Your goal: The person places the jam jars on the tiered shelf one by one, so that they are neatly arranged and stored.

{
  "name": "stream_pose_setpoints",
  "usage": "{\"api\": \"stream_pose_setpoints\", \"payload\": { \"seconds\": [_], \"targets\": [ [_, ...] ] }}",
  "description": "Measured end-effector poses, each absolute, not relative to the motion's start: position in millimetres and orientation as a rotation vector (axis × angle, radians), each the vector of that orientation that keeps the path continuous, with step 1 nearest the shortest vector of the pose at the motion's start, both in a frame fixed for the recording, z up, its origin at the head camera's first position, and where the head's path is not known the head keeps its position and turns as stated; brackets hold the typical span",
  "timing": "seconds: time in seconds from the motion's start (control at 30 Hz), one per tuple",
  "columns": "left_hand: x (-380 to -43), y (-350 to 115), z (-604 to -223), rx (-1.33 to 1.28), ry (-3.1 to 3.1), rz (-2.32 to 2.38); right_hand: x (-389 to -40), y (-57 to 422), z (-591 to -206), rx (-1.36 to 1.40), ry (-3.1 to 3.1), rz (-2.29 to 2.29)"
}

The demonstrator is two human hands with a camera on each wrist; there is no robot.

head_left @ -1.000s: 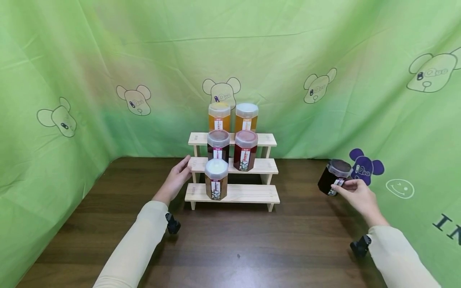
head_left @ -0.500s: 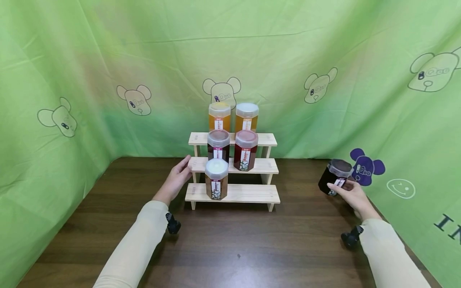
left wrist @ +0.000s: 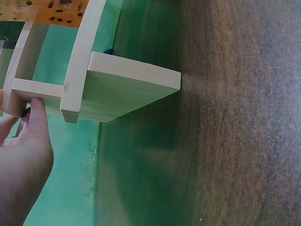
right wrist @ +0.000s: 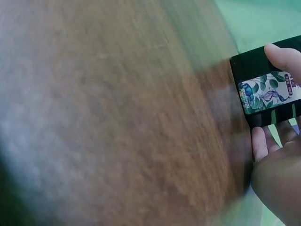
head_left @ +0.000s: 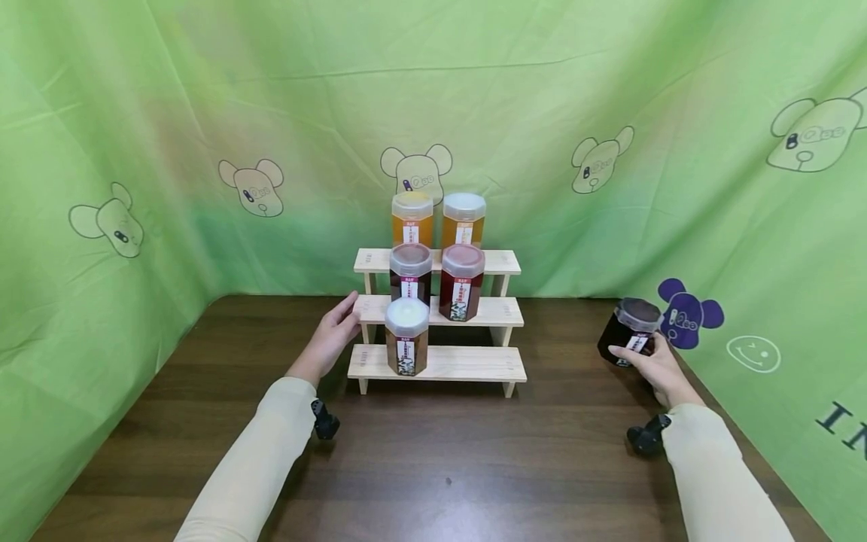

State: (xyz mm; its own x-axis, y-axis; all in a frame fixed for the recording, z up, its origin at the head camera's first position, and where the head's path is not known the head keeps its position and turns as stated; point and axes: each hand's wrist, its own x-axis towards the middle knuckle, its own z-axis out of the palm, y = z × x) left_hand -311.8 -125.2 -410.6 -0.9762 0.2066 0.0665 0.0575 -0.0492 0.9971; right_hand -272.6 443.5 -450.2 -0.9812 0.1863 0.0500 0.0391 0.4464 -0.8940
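Note:
My left hand [head_left: 330,337] pinches the left end of the middle tier of a three-step wooden display stand [head_left: 497,312]. Thumb and fingers [left wrist: 37,117] show at the wooden frame in the left wrist view. At the table's right edge my right hand [head_left: 657,371] grips a dark hexagonal jar [head_left: 615,339] with a clear lid and a floral label [right wrist: 263,94]. Its thumb lies on one side of the jar, the fingers on the other. The jar's base looks to be at the tabletop.
Two amber jars [head_left: 413,226] stand on the top tier. A dark purple jar [head_left: 409,282] and a red jar [head_left: 460,290] occupy the middle tier. One brown jar [head_left: 406,350] is on the bottom tier. Green printed cloth [head_left: 311,113] encloses the table [head_left: 474,467].
My right hand has shifted left round the front of the dark jar, its thumb reaching further across it and the wrist swinging inward. The jar and my left hand stay practically still.

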Motion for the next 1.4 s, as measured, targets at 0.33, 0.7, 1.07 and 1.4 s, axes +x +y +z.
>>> {"api": "stream_pose_setpoints", "payload": {
  "seconds": [0.33,0.7,1.07,1.4],
  "targets": [
    [-311.9,-125.2,-412.2,0.298,2.09,2.181,-275.8,438.6,-452.7,-0.177,-2.538,1.408],
    [-311.5,-125.8,-411.5,0.282,2.113,2.16,-272.3,436.5,-447.9,-0.094,-2.567,1.358],
    [-312.0,-124.4,-410.5,0.288,2.087,2.193,-266.4,433.6,-437.8,-0.085,-2.655,1.166],
    [-312.2,-125.1,-409.6,0.303,2.062,2.207,-262.9,432.4,-435.3,-0.093,-2.661,1.145]
  ]
}}
